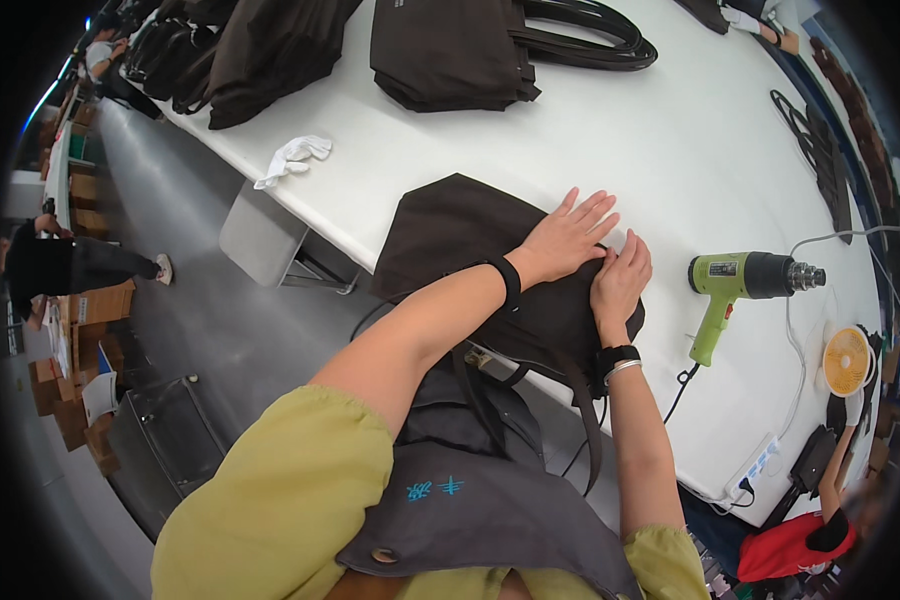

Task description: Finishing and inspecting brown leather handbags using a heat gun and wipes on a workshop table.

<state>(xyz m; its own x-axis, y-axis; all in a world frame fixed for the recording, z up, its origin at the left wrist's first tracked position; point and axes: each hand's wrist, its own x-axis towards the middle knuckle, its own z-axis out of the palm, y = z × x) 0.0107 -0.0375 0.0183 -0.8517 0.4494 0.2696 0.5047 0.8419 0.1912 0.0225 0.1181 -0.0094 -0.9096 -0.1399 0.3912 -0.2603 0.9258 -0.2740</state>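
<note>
**Matt cloth on a smooth white desk**

The dark brown bag (470, 250) under both hands is woven cloth, matt and a little creased, with flat straps of the same dull look. The left hand (567, 238) lies flat on it; the right hand (620, 280), just beside, presses the cloth with bent fingers. The desk (610, 130) beneath the bag is smooth, white and faintly sheened. Right of the bag, the heat gun (740, 285) has a lime-green plastic body, a black plastic barrel and a bare metal nozzle. Beyond the bag lie the folded bags (450, 50), equally matt cloth, with glossier looped handles. Left of the bag, the white gloves (293, 158) look like soft knit.
</note>
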